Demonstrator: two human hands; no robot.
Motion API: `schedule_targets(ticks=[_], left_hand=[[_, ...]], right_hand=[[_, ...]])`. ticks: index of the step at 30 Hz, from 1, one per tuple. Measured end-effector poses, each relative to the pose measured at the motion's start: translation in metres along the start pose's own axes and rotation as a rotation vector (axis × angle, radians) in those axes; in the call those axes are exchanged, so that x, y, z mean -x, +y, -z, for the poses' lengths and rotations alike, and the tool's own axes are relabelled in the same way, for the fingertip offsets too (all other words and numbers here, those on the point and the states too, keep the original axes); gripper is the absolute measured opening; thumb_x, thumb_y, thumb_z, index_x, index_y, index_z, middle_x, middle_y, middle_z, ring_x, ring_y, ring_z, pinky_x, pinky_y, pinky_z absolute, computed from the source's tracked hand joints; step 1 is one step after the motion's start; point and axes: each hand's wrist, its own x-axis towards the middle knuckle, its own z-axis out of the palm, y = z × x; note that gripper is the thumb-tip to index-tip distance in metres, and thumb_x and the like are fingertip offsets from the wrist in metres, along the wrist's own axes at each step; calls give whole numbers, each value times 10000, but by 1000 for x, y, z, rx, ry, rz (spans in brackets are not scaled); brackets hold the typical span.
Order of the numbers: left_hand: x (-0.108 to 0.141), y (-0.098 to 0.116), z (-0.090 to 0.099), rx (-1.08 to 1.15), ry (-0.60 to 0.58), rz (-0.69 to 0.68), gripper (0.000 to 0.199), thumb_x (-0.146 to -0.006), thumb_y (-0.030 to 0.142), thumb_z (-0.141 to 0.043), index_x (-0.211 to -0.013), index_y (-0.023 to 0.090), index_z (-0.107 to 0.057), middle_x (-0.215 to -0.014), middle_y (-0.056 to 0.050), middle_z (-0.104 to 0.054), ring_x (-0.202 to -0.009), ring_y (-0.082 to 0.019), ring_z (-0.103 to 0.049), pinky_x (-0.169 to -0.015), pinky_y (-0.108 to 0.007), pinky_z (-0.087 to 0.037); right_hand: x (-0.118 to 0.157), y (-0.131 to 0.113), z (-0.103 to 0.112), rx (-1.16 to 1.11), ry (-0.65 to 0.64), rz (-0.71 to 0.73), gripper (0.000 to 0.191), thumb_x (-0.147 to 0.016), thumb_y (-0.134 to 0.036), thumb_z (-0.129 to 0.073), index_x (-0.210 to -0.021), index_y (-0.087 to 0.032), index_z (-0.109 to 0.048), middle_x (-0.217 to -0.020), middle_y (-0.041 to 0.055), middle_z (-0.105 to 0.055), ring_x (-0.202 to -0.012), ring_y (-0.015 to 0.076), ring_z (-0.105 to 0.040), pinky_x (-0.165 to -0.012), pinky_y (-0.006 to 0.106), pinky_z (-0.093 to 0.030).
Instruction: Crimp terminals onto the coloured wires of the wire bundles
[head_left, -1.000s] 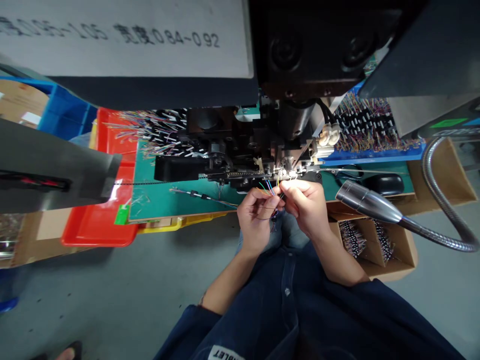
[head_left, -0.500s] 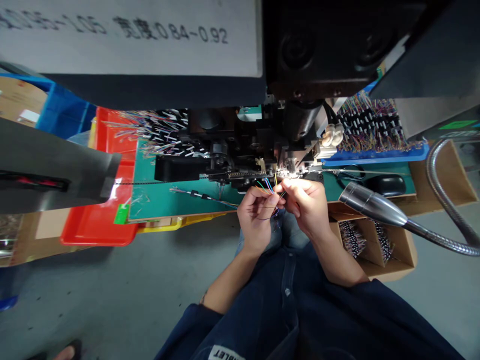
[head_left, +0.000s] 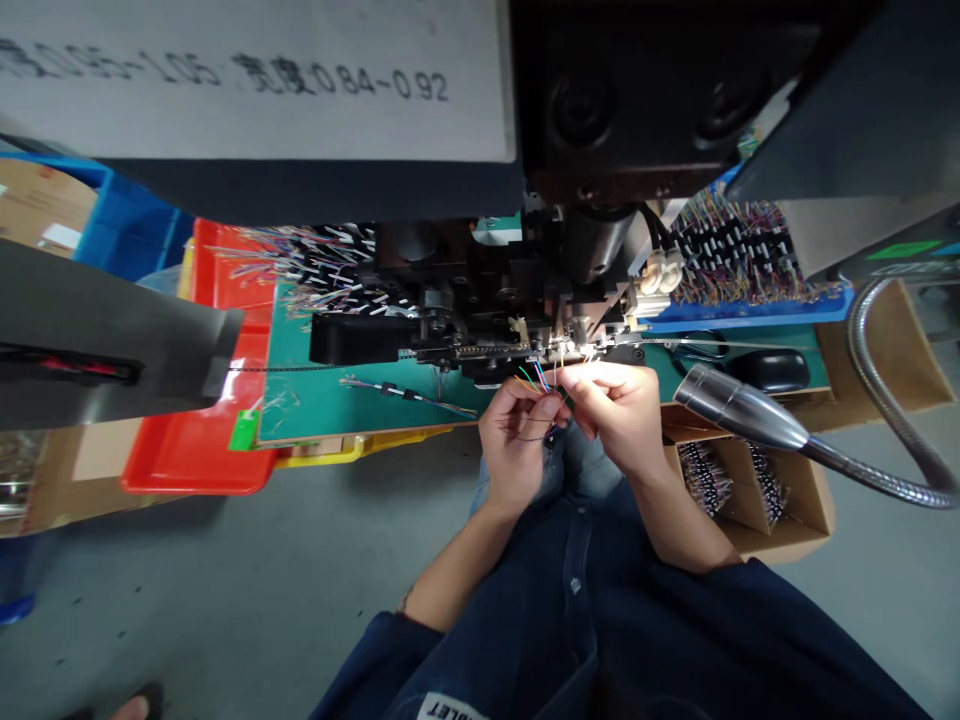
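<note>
My left hand (head_left: 517, 430) is closed on a bundle of thin coloured wires (head_left: 535, 378), whose loose ends fan out above the fingers. Right beside it, my right hand (head_left: 613, 405) pinches a wire at the lit front of a black crimping machine (head_left: 480, 285). Its fingertips are close to the metal tooling (head_left: 579, 335); the exact contact is too small to make out. A terminal strip (head_left: 487, 350) runs along the machine from the left. On the green mat (head_left: 330, 410) to the left lies another wire harness (head_left: 405, 392) with black and white sleeves.
Heaped harnesses (head_left: 330, 260) lie behind left, more (head_left: 735, 240) in a blue tray (head_left: 750, 312) at right. A bendable lamp (head_left: 742, 408) reaches in from the right, above a divided cardboard box (head_left: 795, 535). Red trays (head_left: 195, 465) stand left; a black mouse (head_left: 769, 370) lies right.
My right hand has shifted slightly right, and its hold at the machine front looks a little different. My left hand stays nearly in place with the wires. The view has moved slightly.
</note>
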Motion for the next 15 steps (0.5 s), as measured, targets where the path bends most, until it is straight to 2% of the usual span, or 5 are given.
schedule_targets(ticks=[5,15], left_hand=[[1,0,-2,-1,16,17,337,-1014,480,-956,-947,240,-730,-908,-3,-802,-779,-157,-792,-713,-277,-666],[-3,4,-4,-9,48,-5,334,-1012,472,-966,-945,229,-746,-888,5,-817,-758,-144,-798,-702,-246,-656]], right_hand=[[-1,12,0,-97,40,-6,355,-1055,-591,-872,-995,-251,-951,-486,-74,-506,-431,127,-408,-513,332,-498],[-5,16,-3,-152,93,-42,380,-1022,-580,-904,-896,-223,-926,-459,-70,-533,-407,97,-427,-484,284,-440]])
